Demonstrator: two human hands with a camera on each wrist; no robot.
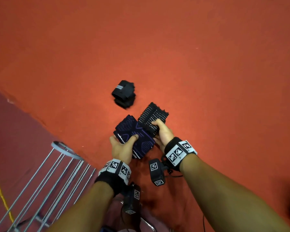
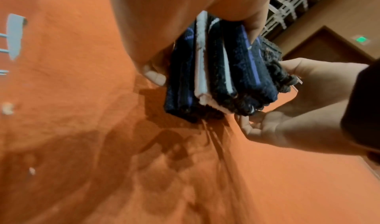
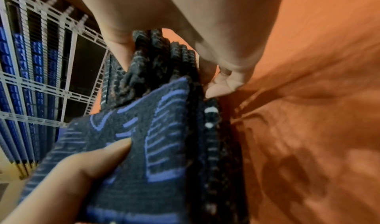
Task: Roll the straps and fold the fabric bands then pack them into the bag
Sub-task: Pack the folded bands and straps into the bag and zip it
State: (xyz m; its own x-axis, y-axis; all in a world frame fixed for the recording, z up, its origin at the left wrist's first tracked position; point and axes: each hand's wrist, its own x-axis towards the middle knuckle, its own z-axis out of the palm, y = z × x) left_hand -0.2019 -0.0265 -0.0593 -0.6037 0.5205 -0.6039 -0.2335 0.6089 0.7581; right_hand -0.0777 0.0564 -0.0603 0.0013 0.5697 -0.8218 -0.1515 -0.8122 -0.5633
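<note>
The left hand [image 1: 122,148] pinches a folded navy band [image 1: 134,138], thumb on top and fingers curled beneath, holding its stacked layers flat. The right hand [image 1: 162,133] grips a second folded band [image 1: 153,117], black with pale ribbing, thumb pressed across its near edge. The two bands touch at one corner, both lifted just clear of the red floor [image 1: 208,72]. From the left wrist view the navy one shows several layers with white edging, tightly squeezed.

I'd say the folding is finished and this is the gathering step: the pair looks ready to be stacked into one bundle. Next calls for sliding one onto the other without letting the folds spring open, then finding the bag, which I can't see anywhere.

Count: two folded bands in hand, one rolled black strap [image 1: 123,93] lying on the floor just beyond them. A metal rack [image 1: 45,186] stands to the left.
</note>
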